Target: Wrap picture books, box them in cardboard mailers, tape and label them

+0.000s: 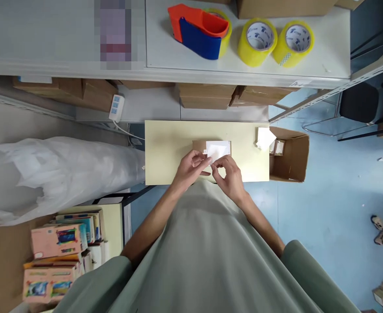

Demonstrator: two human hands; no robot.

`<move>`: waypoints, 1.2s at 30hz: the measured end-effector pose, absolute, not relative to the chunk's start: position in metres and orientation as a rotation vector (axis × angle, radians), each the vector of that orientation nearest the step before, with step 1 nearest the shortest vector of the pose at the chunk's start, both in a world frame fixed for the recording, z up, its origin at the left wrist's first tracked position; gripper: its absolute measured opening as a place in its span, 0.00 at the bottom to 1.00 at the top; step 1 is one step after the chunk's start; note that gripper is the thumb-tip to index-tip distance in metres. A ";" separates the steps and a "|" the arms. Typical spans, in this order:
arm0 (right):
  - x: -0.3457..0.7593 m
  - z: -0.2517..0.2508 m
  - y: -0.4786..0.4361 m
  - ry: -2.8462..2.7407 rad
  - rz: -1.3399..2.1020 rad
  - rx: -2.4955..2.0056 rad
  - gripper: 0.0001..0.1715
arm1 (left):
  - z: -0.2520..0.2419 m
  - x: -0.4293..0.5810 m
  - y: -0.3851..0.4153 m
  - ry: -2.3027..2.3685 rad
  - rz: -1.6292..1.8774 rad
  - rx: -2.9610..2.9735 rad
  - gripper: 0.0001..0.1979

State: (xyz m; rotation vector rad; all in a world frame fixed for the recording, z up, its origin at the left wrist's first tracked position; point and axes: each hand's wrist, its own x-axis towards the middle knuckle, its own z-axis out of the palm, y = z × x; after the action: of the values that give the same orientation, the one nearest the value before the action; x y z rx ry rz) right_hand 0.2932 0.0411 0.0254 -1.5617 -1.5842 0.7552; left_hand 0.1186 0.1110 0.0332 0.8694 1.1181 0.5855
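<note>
A small brown cardboard box (pixel 198 145) lies on a pale yellow table (pixel 168 148), with a white paper label (pixel 218 150) over its top. My left hand (pixel 191 167) pinches the label's near left edge with curled fingers. My right hand (pixel 231 176) pinches the same label at its near edge, fingers closed. Both hands meet over the table's front edge, just before the box.
A stack of white paper (pixel 264 138) sits at the table's right end, beside an open cardboard box (pixel 292 154) on the blue floor. On the grey shelf above stand a red-blue tape dispenser (pixel 199 30) and two yellow tape rolls (pixel 259 40). White plastic bag (pixel 61 174) left; books (pixel 61 243) below it.
</note>
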 end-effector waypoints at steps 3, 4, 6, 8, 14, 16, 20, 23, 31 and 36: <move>0.301 0.017 0.039 -1.601 0.797 -1.538 0.08 | 0.031 0.129 0.101 1.172 0.611 0.859 0.25; 0.303 0.015 0.038 -1.608 0.820 -1.528 0.07 | 0.029 0.132 0.097 1.191 0.614 0.856 0.24; 0.307 0.011 0.036 -1.626 0.877 -1.505 0.07 | 0.026 0.136 0.092 1.237 0.619 0.861 0.22; 0.311 0.007 0.033 -1.635 0.947 -1.478 0.09 | 0.022 0.137 0.088 1.298 0.637 0.865 0.21; 0.341 -0.009 0.027 -1.309 1.027 -1.614 0.17 | 0.014 0.127 0.084 1.388 0.724 0.713 0.24; 0.355 -0.017 0.027 -1.135 1.051 -1.686 0.20 | 0.013 0.124 0.084 1.394 0.720 0.693 0.24; 0.372 -0.033 0.030 -0.952 1.205 -1.744 0.26 | 0.011 0.126 0.081 1.403 0.692 0.685 0.26; 0.374 -0.043 0.032 -0.901 1.295 -1.750 0.30 | 0.010 0.132 0.078 1.388 0.670 0.686 0.26; 0.376 -0.051 0.027 -0.850 1.372 -1.721 0.29 | 0.005 0.142 0.073 1.374 0.644 0.743 0.25; 0.380 -0.052 0.022 -0.882 1.373 -1.751 0.30 | -0.011 0.142 0.070 1.450 0.677 0.808 0.24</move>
State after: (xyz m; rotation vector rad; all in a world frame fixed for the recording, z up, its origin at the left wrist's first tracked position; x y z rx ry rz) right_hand 0.3798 0.0219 -0.0519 -1.7510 -0.8823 1.3727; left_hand 0.1416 0.0702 -0.0111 0.8082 1.4498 0.6772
